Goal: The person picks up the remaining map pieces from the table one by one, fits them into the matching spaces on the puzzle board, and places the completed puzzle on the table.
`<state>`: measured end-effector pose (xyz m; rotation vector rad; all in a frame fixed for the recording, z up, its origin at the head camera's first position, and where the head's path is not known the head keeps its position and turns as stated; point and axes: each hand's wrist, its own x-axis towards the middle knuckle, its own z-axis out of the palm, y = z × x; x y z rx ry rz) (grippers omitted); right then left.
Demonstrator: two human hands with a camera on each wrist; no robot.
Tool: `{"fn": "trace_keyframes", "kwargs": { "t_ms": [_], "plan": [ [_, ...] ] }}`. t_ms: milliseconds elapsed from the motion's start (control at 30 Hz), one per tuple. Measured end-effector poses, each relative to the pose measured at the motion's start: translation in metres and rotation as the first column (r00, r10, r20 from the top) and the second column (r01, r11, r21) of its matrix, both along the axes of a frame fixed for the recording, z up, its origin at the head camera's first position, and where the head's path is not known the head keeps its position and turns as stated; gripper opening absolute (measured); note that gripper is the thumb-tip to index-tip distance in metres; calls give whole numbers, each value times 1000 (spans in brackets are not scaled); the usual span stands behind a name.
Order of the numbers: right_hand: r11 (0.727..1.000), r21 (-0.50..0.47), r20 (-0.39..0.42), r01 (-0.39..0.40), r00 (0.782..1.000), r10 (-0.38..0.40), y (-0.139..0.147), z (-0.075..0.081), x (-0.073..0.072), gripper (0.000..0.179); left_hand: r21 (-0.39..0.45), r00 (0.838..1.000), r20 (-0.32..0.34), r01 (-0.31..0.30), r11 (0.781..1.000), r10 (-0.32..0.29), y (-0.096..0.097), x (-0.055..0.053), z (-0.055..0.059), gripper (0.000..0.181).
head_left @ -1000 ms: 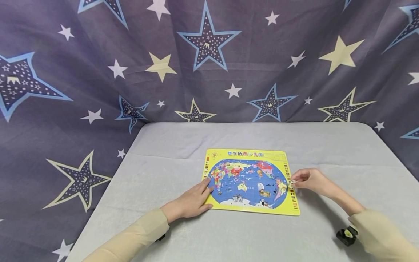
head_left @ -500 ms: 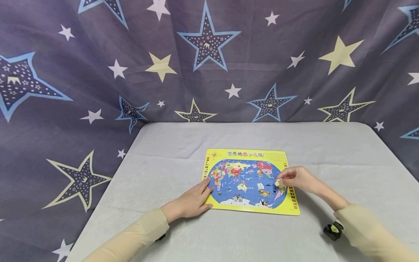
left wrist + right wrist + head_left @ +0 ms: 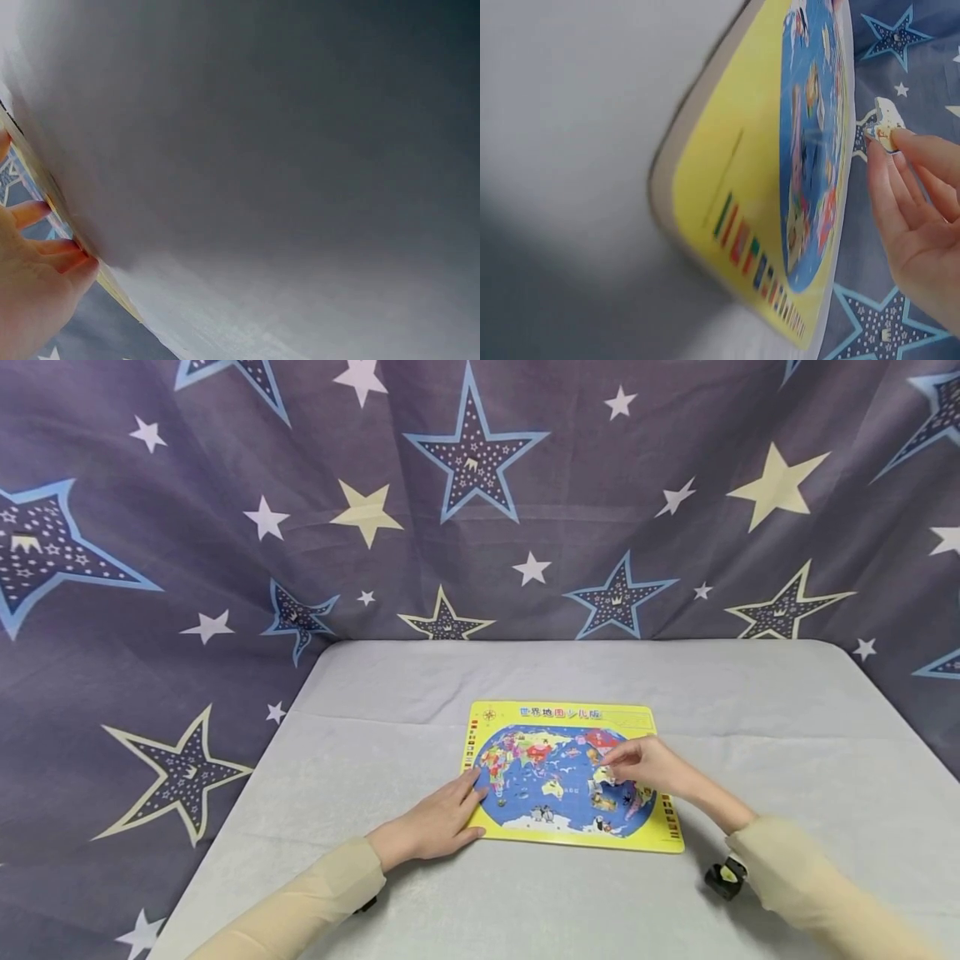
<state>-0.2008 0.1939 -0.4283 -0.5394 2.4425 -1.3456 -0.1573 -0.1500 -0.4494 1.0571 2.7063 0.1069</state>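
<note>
A yellow-bordered world map puzzle board (image 3: 651, 841) lies flat on the table, with Chinese lettering along its top. My left hand (image 3: 433, 818) rests at the board's left edge, its fingers fairly straight on the border. Over the right part of the map, my right hand (image 3: 651, 766) pinches a small puzzle piece between thumb and fingertips. In the right wrist view that puzzle piece (image 3: 887, 124) looks pale white and yellow and is held up off the board. The left wrist view shows the left fingers (image 3: 64, 255) touching the board's edge.
The grey cloth-covered table (image 3: 390, 693) stretches around the board. A dark curtain (image 3: 525, 485) with printed stars hangs behind it and at the left. A small black device (image 3: 725, 878) sits at the right wrist.
My right hand has moved left with the puzzle piece, from the board's right border to over the right part of the map. The left hand has stayed at the left edge.
</note>
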Motion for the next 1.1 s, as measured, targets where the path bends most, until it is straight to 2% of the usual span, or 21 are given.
{"fn": "trace_keyframes", "kwargs": {
  "t_ms": [167,367,700,933,1100],
  "plan": [
    [998,-36,-12,-45,999,44,-12,-2,-1,17,1,1000,-1,0,1000,0,0,0,1,60],
    [997,-59,12,-50,999,50,-24,-4,-1,18,-2,1000,2,-8,1000,8,-1,0,-1,60],
    [996,-32,-55,-79,995,77,-39,-9,-1,15,12,1000,-7,1,1000,-1,-1,0,-1,60],
    [994,-77,4,-82,997,82,-48,-15,-1,16,-3,1000,11,-13,1000,13,0,1,0,61],
    [994,-73,6,-78,997,79,-54,-15,-2,16,7,1000,9,-8,1000,8,0,0,0,60]
  ]
}}
